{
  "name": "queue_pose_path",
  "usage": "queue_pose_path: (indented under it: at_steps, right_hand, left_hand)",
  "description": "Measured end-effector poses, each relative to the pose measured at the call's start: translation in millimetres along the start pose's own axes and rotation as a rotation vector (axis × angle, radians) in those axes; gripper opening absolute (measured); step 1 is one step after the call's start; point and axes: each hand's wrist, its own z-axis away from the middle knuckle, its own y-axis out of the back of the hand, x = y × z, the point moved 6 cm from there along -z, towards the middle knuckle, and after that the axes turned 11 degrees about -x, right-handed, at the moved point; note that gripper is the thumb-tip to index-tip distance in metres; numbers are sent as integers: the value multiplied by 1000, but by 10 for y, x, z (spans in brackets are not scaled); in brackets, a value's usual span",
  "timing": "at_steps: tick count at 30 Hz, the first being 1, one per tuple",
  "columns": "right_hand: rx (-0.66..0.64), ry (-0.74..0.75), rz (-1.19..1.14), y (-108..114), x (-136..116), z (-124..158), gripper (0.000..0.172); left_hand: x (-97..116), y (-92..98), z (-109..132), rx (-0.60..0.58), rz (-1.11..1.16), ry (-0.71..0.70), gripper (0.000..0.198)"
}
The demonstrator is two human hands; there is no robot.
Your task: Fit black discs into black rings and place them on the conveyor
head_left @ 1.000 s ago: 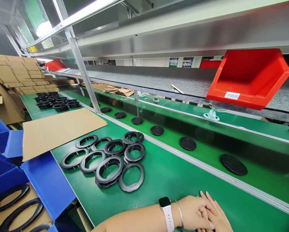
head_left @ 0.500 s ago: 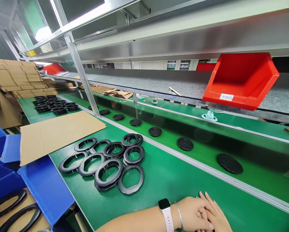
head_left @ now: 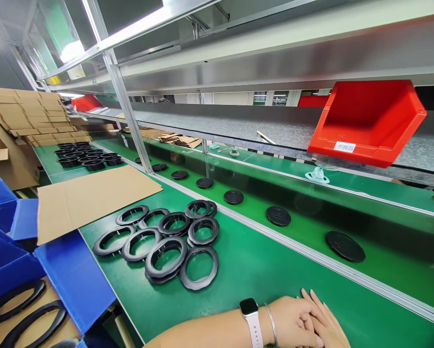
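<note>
Green bench [head_left: 253, 270] lies beneath both hands at the lower edge of the view. The left hand [head_left: 293, 319] rests over the right hand [head_left: 327, 325], its fingers loosely bent against it; whether it grips or merely lies there cannot be told. The right hand's visible fingers stretch out straight, close together, pointing away from the body. Nothing shows held in either. A pale-strapped watch [head_left: 249, 306] and a thin metal bangle [head_left: 271, 324] sit on the left wrist; the watch screen is dark.

Black rings [head_left: 183, 249] lie on the bench to the left of the hands, well apart from them, some stacked or overlapping. Beyond a metal rail [head_left: 296, 244], black discs [head_left: 278, 216] sit in a row along a green strip, the nearest not far past the hands.

The white label [head_left: 345, 147] on the red bin [head_left: 365, 147] reads 不良品. Raised marks on the discs are too small to make out.

The lower edge cuts off the right wrist and part of the left hand. In the blue box [head_left: 75, 275], the lowest ring is mostly out of frame. The far black parts [head_left: 94, 164], past the cardboard [head_left: 97, 198], crowd together, partly hiding one another.
</note>
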Motion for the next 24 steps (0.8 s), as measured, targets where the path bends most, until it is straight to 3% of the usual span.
queue_pose_path:
  at_steps: [10, 16, 24]
  right_hand:
    - [-6, 25, 31, 32, -33, 21, 51]
    - [-41, 12, 1, 31, -33, 10, 51]
    - [-14, 23, -2, 60, -57, 25, 50]
  left_hand:
    - [-17, 9, -16, 4, -10, 3, 55]
    - [53, 7, 37, 7, 4, 2, 68]
    - [46, 4, 34, 11, 19, -10, 71]
